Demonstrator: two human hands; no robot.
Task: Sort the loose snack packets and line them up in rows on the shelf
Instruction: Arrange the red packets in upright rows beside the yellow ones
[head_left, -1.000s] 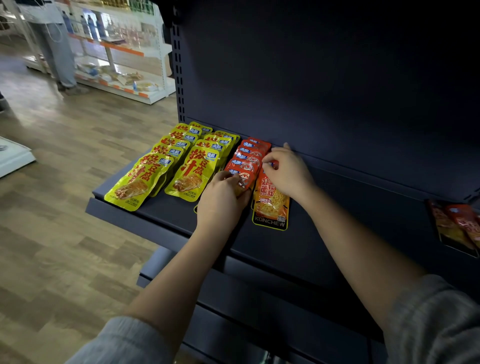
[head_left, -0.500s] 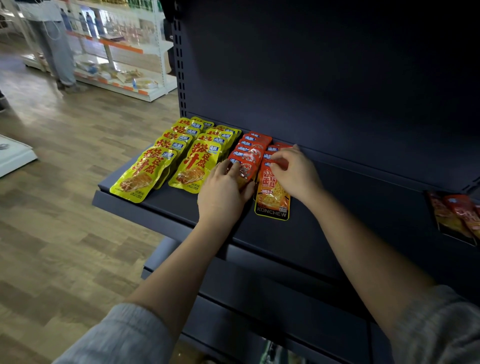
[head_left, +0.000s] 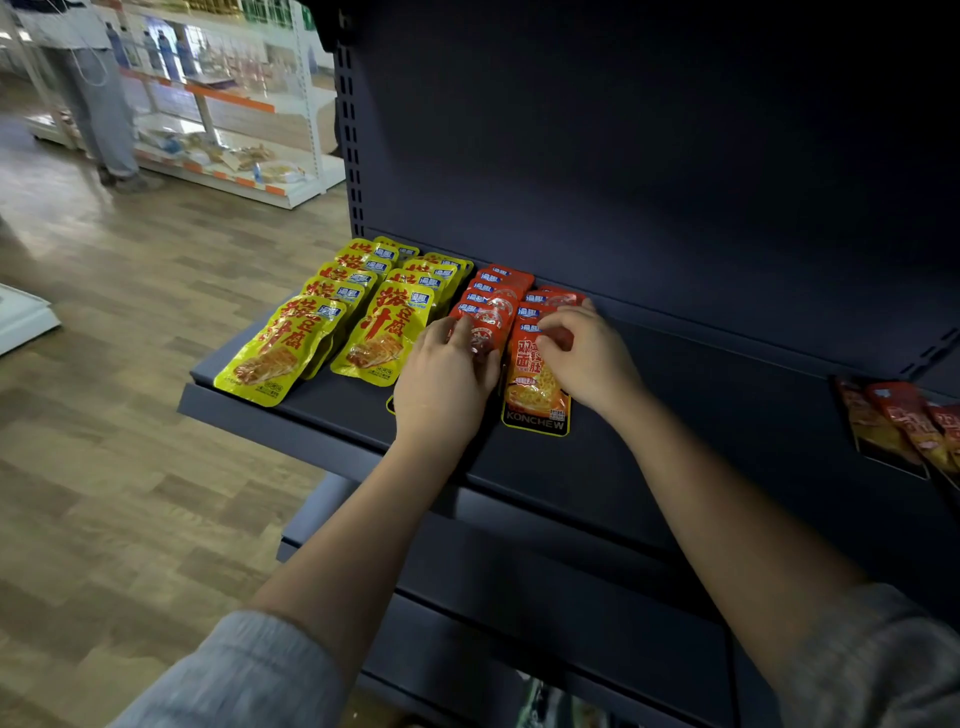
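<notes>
While both forearms reach in over the dark shelf (head_left: 597, 467), the left hand (head_left: 444, 376) lies palm-down on the front packet of the first red row (head_left: 491, 299), fingers (head_left: 462, 335) curled over that packet's top; whether it pinches the packet or only presses on it cannot be told. Right hand (head_left: 589, 353) sits on the second red row (head_left: 548, 304), thumb and forefinger closed on the upper edge of the front orange-red packet (head_left: 535, 387), the one printed KONCHEW along its bottom.

Both red rows run front to back, packets overlapped like shingles, the rear ones touching the dark back panel (head_left: 649, 156). Just left of them, two rows of yellow packets (head_left: 332, 322) lie the same way, reaching the shelf's left end. A yellow corner (head_left: 390, 404) shows under the left wrist, just beside the second yellow row.

Well apart to the right, a loose cluster of red packets (head_left: 904, 428) lies unsorted at the frame edge, overlapping at odd angles.

Grey sleeves (head_left: 249, 670) cover both upper forearms. Wood-look floor (head_left: 104, 467) to the left; a white shelf unit (head_left: 218, 130) stands far back, a person's legs (head_left: 98, 109) beside it.
</notes>
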